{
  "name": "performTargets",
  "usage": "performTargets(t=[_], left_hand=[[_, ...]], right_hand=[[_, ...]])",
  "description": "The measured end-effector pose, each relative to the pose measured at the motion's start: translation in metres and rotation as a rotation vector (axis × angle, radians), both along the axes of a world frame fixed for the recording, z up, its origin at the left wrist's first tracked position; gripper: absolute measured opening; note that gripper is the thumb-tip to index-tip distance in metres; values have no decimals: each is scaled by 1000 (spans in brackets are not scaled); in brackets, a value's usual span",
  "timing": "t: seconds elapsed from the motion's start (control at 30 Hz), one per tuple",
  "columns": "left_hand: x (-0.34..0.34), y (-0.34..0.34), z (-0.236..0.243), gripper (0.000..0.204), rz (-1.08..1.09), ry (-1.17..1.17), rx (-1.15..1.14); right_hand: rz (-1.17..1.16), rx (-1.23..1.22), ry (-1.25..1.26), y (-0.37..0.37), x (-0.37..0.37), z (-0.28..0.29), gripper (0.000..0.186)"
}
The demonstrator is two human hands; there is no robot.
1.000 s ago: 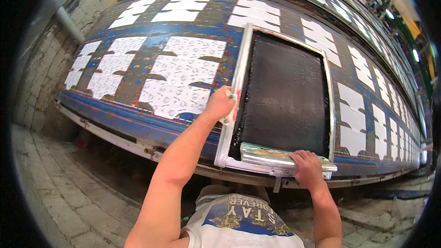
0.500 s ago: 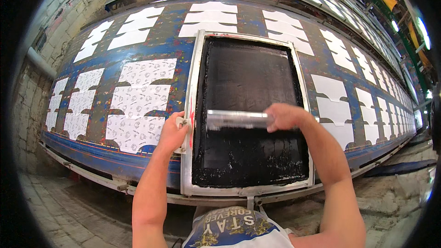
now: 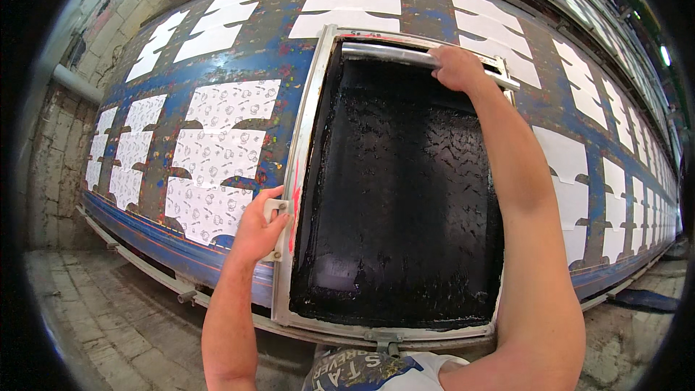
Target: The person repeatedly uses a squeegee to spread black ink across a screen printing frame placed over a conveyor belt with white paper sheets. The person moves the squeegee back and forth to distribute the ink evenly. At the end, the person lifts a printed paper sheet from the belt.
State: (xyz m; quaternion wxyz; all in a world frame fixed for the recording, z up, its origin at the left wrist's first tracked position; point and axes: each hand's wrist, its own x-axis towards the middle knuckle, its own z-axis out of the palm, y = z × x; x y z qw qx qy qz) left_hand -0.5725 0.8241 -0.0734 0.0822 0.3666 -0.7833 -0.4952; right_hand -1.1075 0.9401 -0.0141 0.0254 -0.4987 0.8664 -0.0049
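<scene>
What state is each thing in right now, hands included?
left hand: closed on the handle
handle: fixed to the frame's left side, gripped
right hand: closed on the metal bar
metal bar: lying across the frame's far end
frame: flat on the table
screen: coated black
near-left pieces: printed
near-right pieces: unprinted

White shirt (image 3: pixel 428 371) — its print (image 3: pixel 346 380) dark blue and yellowish, pale-lettered (image 3: pixel 374 360) — bare arms (image 3: pixel 532 246), bare fingers (image 3: pixel 272 192).
</scene>
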Motion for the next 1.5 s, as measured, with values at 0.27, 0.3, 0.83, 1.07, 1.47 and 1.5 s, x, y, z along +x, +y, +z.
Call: performTargets(t=[0.27, 0.3, 0.83, 1.07, 1.47, 1.5], left_hand=[[-1, 1, 3, 55, -13, -48, -34], [-1, 0, 3, 55, -26, -37, -42], [4, -10, -23, 47, -62, 95, -105], [2, -10, -21, 46, -75, 101, -146], [-3, -17, -32, 46, -93, 117, -214], [-4, -17, -31, 45, -97, 114, -176]], right_hand=[[77, -105, 107, 2, -1, -15, 39], [74, -70, 67, 7, 4, -11, 37], [180, -64, -92, 194, 260, -2, 33], [142, -81, -90, 266, 383, 3, 43], [36, 72, -295, 278, 420, 32, 40], [-23, 102, -343, 274, 416, 38, 39]])
